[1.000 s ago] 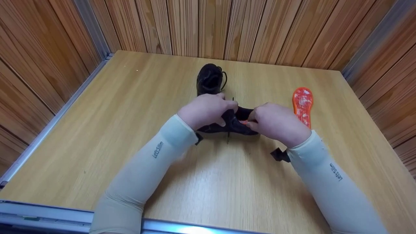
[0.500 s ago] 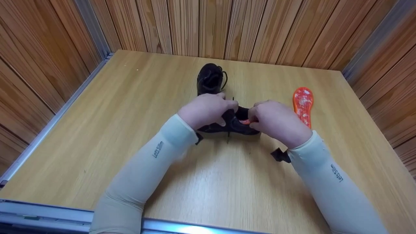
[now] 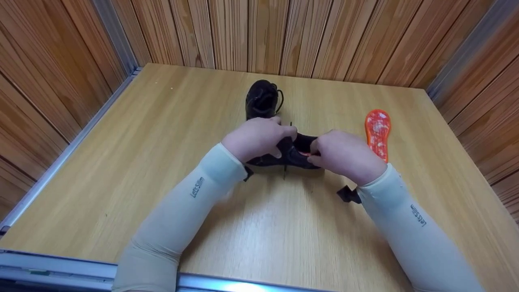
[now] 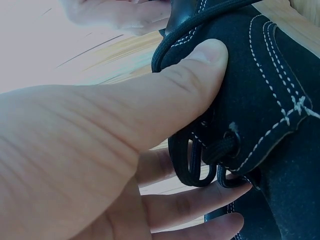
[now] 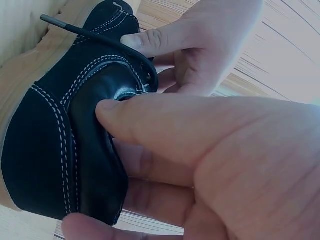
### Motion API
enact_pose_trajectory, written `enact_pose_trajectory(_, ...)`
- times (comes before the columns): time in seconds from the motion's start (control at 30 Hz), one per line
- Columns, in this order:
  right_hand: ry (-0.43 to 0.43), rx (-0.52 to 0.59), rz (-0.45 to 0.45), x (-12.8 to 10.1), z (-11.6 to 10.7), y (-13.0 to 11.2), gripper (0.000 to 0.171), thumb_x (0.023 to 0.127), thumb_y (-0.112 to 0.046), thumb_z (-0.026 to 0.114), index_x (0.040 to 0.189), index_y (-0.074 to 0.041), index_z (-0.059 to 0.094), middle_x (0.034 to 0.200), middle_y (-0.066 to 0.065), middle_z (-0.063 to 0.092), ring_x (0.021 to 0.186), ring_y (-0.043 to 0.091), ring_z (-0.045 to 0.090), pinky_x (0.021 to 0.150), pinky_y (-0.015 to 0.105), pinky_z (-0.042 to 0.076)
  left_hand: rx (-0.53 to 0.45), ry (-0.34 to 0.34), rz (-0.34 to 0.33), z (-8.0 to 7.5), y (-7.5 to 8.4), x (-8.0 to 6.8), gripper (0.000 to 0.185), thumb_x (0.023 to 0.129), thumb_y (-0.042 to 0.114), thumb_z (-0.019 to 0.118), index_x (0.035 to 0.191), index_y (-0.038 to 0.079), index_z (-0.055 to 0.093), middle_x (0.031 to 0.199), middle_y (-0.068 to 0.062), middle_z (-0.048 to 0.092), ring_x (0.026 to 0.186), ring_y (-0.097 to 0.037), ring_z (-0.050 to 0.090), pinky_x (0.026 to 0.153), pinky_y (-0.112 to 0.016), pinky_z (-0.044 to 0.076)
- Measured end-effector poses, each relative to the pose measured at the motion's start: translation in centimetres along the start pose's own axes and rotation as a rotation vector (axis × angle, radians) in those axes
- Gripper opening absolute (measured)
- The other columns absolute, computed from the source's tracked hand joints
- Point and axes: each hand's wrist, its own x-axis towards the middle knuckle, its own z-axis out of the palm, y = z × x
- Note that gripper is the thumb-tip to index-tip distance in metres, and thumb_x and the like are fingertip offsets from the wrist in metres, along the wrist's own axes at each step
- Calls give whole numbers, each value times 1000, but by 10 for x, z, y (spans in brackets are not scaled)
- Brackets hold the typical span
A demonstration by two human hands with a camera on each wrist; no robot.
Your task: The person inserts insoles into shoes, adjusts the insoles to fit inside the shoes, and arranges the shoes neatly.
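A black lace-up shoe (image 3: 300, 160) lies sideways at the table's middle, its heel end to the right. My left hand (image 3: 258, 136) grips its lacing area, thumb on the dark upper (image 4: 265, 115) and fingers at the far side. At the heel end, my right hand (image 3: 348, 154) holds the shoe's collar; its thumb presses on the padded rim (image 5: 92, 135) and the other fingers reach into or behind the opening, partly hidden. A sliver of orange-red insole (image 3: 305, 154) shows inside the shoe. A loose orange-red insole with whitish patches (image 3: 378, 126) lies behind my right wrist.
A second black shoe (image 3: 261, 98) stands behind my left hand, its lace (image 3: 280, 101) looping to the right. Wooden panel walls enclose the table (image 3: 174, 121) at the back and sides. A metal rail (image 3: 227, 282) runs along the front edge.
My right hand lifted slightly from the shoe opening, then came back down and a little left. Less of the orange-red insole inside shows now. My left hand has stayed put.
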Motion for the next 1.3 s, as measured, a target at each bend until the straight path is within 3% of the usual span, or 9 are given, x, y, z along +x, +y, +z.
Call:
enact_pose_trajectory(0.27, 24, -29, -49, -1, 2, -1, 10, 99, -23, 82, 95, -15, 79, 81, 4, 68, 68, 21, 56, 57, 32, 39, 13, 30, 28, 1, -1, -1, 49, 90, 34, 88, 133, 29, 65, 124, -10, 70, 97, -30, 71, 93, -49, 62)
enact_pose_trajectory(0.7, 1, -10, -40, 0, 2, -2, 15, 101, -28, 79, 96, -14, 80, 76, 3, 67, 65, 20, 56, 55, 31, 39, 7, 8, 12, 0, 0, 0, 49, 91, 35, 86, 134, 31, 63, 126, -10, 68, 96, -29, 70, 94, -48, 62)
enact_pose_trajectory(1.03, -32, -12, -17, 4, 6, 0, 25, 102, -33, 76, 87, -12, 76, 68, 0, 61, 62, 19, 54, 53, 31, 36, -20, -7, -6, 0, -1, 0, 48, 93, 33, 86, 136, 33, 63, 125, -9, 66, 97, -29, 68, 95, -49, 61)
enact_pose_trajectory(1.3, 33, -37, -80, 4, 10, 0, 20, 102, -26, 76, 88, -12, 75, 74, 2, 64, 66, 21, 54, 58, 34, 39, 2, 16, 22, 1, -1, 0, 50, 91, 32, 87, 135, 29, 65, 124, -10, 69, 98, -29, 70, 95, -48, 62)
